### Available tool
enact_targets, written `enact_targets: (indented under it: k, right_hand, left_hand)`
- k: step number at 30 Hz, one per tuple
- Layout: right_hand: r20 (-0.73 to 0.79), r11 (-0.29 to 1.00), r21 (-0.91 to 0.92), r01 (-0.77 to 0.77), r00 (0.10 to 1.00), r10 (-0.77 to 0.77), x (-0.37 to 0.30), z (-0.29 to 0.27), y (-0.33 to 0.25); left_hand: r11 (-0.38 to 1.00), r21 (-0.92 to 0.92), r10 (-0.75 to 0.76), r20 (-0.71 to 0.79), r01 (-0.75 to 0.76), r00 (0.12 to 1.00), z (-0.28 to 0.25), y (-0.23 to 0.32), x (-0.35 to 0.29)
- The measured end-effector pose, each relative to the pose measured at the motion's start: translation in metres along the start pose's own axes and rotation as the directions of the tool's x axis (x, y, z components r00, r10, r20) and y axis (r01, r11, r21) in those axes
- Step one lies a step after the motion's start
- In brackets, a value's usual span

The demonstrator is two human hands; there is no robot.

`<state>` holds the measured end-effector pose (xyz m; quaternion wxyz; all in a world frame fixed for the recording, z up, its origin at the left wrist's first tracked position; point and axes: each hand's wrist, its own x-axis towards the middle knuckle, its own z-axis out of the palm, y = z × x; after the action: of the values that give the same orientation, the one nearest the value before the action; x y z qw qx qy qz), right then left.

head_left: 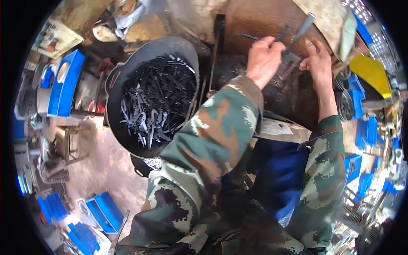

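Observation:
My left hand (264, 60) is over a brown, worn work surface (293, 104), its fingers closed around a narrow dark metal piece (282, 33) that sticks out beyond them. To its right my right hand (318, 61) hovers with the fingers loosely curled and apart, nothing visible in them. Between the two hands a grey flat metal bar (302, 29) slants up and away, its lower end at a ridged dark metal block (285, 70). A thin dark strip (248, 36) lies left of my left hand.
Left of the work surface stands a large black pan (114, 123), heaped with loose dark metal pieces (157, 97). Blue bins (66, 85) are at the far left, with more blue bins (366, 131) at the right. A yellow panel (370, 75) stands at the right, and a wooden stool (72, 142) is on the floor.

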<state>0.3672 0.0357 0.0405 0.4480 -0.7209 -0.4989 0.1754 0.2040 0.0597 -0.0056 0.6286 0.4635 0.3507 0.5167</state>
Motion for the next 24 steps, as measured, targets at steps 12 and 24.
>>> enact_targets:
  k: [12, 24]
  right_hand:
    - [0.037, 0.983, -0.007, 0.181, 0.983, -0.181, 0.033, 0.040, 0.018]
    - [0.020, 0.989, 0.064, 0.132, 0.991, -0.133, 0.030, 0.027, 0.017]
  left_hand:
    - [0.967, 0.229, 0.124, -0.027, -0.115, 0.992, 0.003, -0.005, 0.008]
    - [0.991, 0.113, 0.066, 0.018, -0.068, 0.998, 0.017, -0.013, 0.015]
